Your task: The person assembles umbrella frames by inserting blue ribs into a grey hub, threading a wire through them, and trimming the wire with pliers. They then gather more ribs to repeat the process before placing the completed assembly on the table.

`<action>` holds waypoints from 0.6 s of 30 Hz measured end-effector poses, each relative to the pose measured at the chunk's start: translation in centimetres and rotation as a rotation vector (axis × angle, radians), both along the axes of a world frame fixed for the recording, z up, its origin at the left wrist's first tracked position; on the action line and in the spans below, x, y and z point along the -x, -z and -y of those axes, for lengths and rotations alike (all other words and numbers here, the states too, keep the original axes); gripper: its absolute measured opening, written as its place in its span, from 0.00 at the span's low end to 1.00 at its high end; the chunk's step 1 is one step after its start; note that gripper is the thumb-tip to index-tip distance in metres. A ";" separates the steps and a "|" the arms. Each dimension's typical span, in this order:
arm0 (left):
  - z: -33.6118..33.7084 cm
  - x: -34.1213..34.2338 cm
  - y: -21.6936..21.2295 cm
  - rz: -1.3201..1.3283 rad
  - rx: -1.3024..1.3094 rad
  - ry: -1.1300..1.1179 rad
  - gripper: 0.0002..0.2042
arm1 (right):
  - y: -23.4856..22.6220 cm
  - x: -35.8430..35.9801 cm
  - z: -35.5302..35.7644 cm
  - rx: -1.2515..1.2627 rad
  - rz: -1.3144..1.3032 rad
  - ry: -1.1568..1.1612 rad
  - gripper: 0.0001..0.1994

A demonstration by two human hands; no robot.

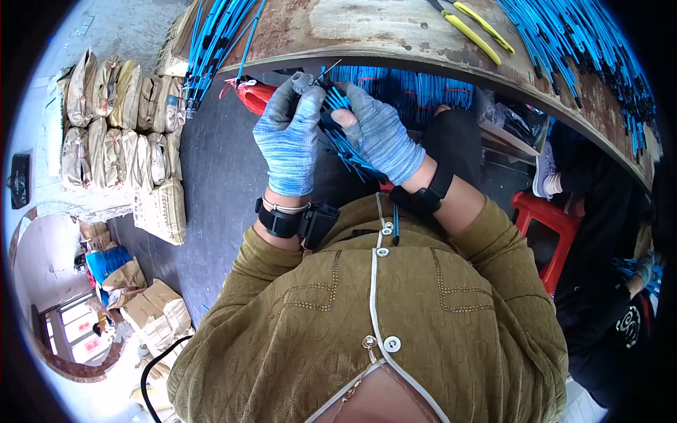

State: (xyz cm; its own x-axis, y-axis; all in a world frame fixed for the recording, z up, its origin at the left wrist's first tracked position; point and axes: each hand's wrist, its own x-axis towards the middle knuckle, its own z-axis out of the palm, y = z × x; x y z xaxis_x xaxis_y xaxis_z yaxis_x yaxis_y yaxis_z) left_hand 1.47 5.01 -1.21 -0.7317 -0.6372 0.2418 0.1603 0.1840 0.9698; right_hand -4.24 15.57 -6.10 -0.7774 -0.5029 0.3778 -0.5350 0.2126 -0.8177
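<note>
My left hand, in a blue knit glove with grey fingers, is closed in a pinch just below the bench edge. A thin metal wire sticks up by its fingertips, along with a small dark piece I cannot make out. Close beside it, my right hand, gloved the same way with its thumb tip bare, is closed around a bunch of thin blue rods. More blue rods with black ends show below that hand, over my lap. How the wire meets the rods is hidden by the fingers.
A wooden bench spans the top, carrying yellow-handled pliers and a heap of blue rods. Wrapped brown bundles are stacked at left. A red stool stands at right beside another person in dark clothes.
</note>
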 end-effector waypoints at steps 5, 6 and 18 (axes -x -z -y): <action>1.4 -1.0 0.1 -0.038 -0.045 0.102 0.15 | -1.1 1.1 -0.4 0.012 0.149 -0.276 0.22; 1.9 -1.3 0.3 -0.043 -0.030 0.129 0.15 | -1.1 1.2 -0.3 0.042 0.155 -0.349 0.22; 3.4 -1.7 0.3 0.056 0.015 0.165 0.17 | -2.0 1.8 1.4 -0.311 0.121 -0.393 0.18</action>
State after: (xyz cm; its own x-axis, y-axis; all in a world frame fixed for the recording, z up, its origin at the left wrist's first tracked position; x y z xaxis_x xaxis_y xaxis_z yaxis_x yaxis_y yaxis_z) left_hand 3.17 1.56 -1.50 -0.8385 -0.5043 0.2063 0.1351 0.1745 0.9754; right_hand -6.05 14.18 -4.10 -0.5358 -0.8402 0.0830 -0.5289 0.2574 -0.8087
